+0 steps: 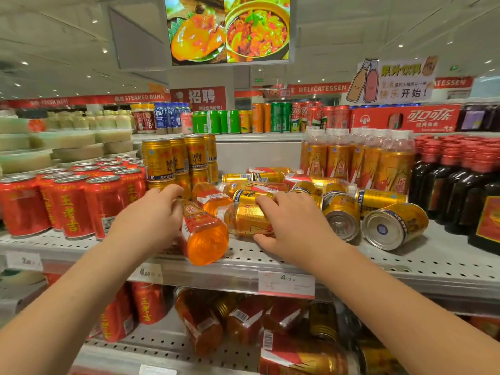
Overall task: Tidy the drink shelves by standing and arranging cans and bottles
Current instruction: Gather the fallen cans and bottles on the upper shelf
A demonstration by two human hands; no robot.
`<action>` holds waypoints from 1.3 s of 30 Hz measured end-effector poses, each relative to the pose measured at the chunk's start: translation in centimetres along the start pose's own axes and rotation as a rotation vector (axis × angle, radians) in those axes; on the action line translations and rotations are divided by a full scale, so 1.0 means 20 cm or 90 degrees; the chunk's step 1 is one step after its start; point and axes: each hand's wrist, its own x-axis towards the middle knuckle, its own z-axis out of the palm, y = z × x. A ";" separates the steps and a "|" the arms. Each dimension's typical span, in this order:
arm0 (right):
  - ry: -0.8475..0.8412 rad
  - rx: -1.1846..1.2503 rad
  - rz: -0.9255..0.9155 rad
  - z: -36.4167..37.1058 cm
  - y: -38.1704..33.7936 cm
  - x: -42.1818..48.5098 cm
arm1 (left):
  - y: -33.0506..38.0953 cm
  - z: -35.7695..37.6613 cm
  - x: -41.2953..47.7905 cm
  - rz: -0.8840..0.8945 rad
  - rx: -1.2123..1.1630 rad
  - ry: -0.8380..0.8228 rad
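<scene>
Cans (395,226) lie toppled on the perforated shelf (433,255); left hand (151,215) grips an orange bottle (205,239), right hand (289,226) a gold-labelled bottle (243,220).

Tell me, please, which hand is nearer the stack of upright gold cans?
Left. The left hand, on an orange bottle, is just in front of the stack of upright gold cans, close to its lower cans; the right hand is further right, gripping a toppled bottle.

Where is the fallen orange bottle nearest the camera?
Head view, centre-left: the orange bottle lies sideways between the left hand and the gold-labelled bottle the right hand grips.
</scene>
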 end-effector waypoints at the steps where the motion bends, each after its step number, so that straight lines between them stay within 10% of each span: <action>1: -0.004 -0.002 0.002 0.00 0.00 0.00 | -0.01 -0.01 0.01 0.079 0.017 0.006; 10: -0.006 -0.026 0.031 0.00 -0.04 0.01 | -0.12 -0.07 0.04 0.321 0.124 -0.271; 32: 0.211 0.059 0.249 -0.15 0.29 -0.35 | 0.17 -0.19 -0.08 0.562 -0.079 -0.121; 39: 0.061 0.068 0.405 -0.19 0.65 -0.57 | 0.54 -0.15 -0.11 0.579 -0.074 -0.102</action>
